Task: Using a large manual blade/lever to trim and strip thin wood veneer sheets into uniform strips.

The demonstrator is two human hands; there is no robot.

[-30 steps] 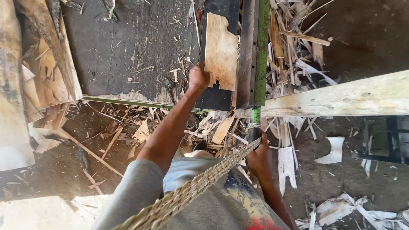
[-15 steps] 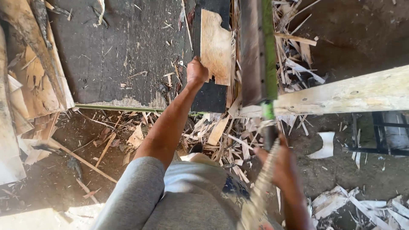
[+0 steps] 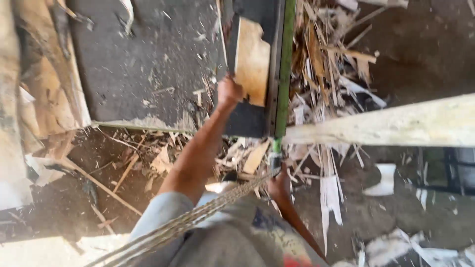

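Wood scraps (image 3: 321,74) and splinters lie everywhere on the dark floor (image 3: 425,44) below the person. The left hand (image 3: 228,93) reaches forward and its fingers close on the lower left edge of a pale, flat piece of wood (image 3: 252,59). This piece lies against a dark panel (image 3: 247,118), which stands beside a long green bar (image 3: 284,74). The right hand (image 3: 279,185) is lower, near the bottom end of the green bar, and it is closed around a grey handle (image 3: 275,159) there. A braided rope (image 3: 198,217) runs from this hand diagonally down to the left, across the person's grey clothing (image 3: 222,237). A pale wooden beam (image 3: 391,126) goes from the green bar to the right edge of the view. On the left, a dark grey board (image 3: 143,64) lies flat, with small chips on it, and brown sheets of bark (image 3: 44,84) lie next to it. White torn pieces (image 3: 383,180) lie on the floor at the right.
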